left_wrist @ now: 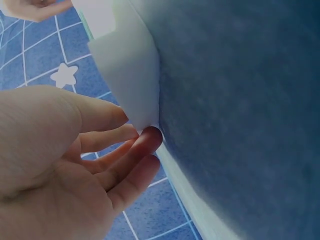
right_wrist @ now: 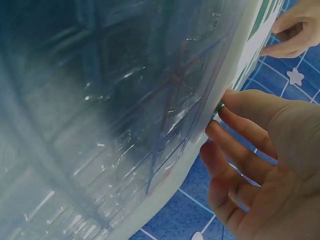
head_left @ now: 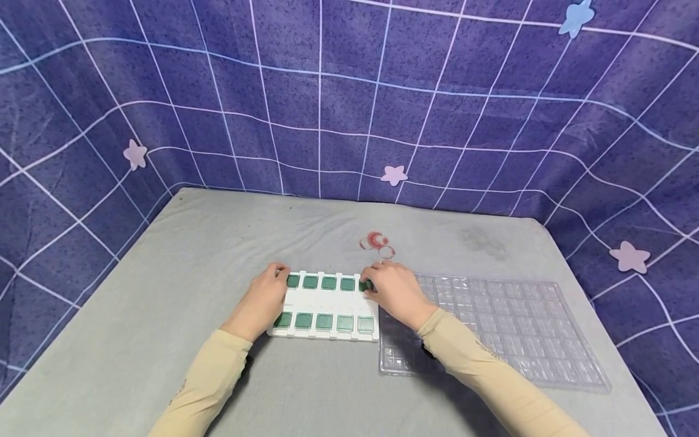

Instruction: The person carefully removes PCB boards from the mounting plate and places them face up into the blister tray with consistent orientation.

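Observation:
A white tray (head_left: 327,298) lies on the table, with green circuit boards (head_left: 324,321) set in two rows of slots. My left hand (head_left: 264,297) grips the tray at its far left corner; in the left wrist view the thumb and fingers (left_wrist: 145,142) close on the white corner (left_wrist: 127,75). At the far right slot, my right hand (head_left: 395,288) pinches a green circuit board (head_left: 366,285) between thumb and fingers. Only a sliver of that board (right_wrist: 216,111) shows past the fingertips in the right wrist view.
A clear plastic tray (head_left: 491,321) with many cells lies right beside the white tray, under my right forearm. The grey tablecloth (head_left: 180,291) carries red ring marks (head_left: 375,240) behind the trays. A purple gridded curtain (head_left: 349,109) with stars surrounds the table's back and sides.

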The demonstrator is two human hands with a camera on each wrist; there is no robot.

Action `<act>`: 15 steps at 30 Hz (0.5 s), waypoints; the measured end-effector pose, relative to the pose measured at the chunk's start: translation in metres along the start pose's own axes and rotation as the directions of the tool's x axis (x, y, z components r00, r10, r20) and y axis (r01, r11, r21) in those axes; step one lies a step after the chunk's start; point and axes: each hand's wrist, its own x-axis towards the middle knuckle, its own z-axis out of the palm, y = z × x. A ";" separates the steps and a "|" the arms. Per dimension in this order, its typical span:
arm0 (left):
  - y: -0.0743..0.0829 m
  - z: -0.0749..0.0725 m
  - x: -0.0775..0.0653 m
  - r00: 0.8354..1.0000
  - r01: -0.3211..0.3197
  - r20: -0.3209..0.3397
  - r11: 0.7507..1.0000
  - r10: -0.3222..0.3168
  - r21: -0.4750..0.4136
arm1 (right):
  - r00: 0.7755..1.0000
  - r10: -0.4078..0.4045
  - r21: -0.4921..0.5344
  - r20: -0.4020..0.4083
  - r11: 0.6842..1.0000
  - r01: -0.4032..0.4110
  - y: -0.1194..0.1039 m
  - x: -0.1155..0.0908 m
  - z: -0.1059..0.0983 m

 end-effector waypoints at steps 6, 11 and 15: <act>0.000 0.001 0.002 1.000 -0.005 -0.003 1.000 0.005 0.006 | 1.000 0.012 0.003 0.014 1.000 -0.012 -0.001 0.000 -0.001; -0.001 0.001 0.003 1.000 -0.004 0.011 1.000 0.003 0.008 | 0.999 0.030 0.012 0.023 0.999 -0.030 -0.002 0.001 -0.002; -0.001 0.001 0.003 1.000 -0.006 0.020 1.000 0.005 0.010 | 0.999 0.031 0.020 0.013 0.999 -0.031 -0.001 0.001 -0.003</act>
